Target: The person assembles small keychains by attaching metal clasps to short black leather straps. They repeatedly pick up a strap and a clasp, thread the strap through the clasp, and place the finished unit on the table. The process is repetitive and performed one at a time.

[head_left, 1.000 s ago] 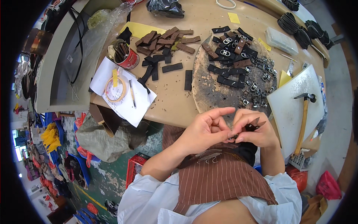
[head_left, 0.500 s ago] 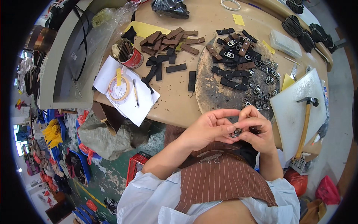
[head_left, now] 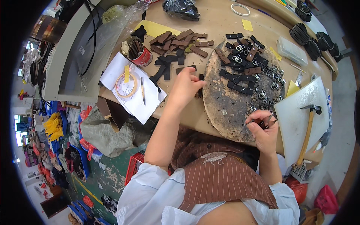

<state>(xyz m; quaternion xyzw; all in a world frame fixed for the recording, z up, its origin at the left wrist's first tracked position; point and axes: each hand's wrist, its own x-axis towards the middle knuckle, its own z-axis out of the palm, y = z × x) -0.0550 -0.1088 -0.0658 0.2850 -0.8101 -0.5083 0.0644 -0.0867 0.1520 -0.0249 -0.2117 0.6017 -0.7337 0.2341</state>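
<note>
A: L hand (head_left: 185, 87) – where, what's it on?
B: Reached fwd onto the table (head_left: 225, 22), fingers (head_left: 198, 83) curled down on a black leather strip (head_left: 186, 68) at the near edge of the strip heap. Strip sits just past the fingertips, touching or nearly; long axis runs roughly left-right. Can't tell if it's actually pinched yet.
A: R hand (head_left: 264, 129)?
B: Back near the body, at the near rim of the round scorched work board (head_left: 225, 105). Fingers closed on a small strap piece w/ metal buckle (head_left: 262, 120), held just above the board edge.
A: Which hand's nearer the strips?
B: L by far. R is well apart from that heap; closer to the buckle pile (head_left: 272, 84) on the board's right side.
A: Packages, labels?
B: Red tin can (head_left: 138, 52) w/ dark sticks in it, left of the brown strips (head_left: 180, 39). White paper sheet (head_left: 129, 88) under a tape ring (head_left: 126, 85) w/ a yellow tag, pen beside. Yellow sticky notes: one far centre (head_left: 247, 25), one by the board's right. Clear plastic box (head_left: 291, 50) far right. White cutting slab (head_left: 303, 116) w/ hammer (head_left: 308, 131) on it, right of R hand. Black plastic bag (head_left: 182, 8) at the far edge.
</note>
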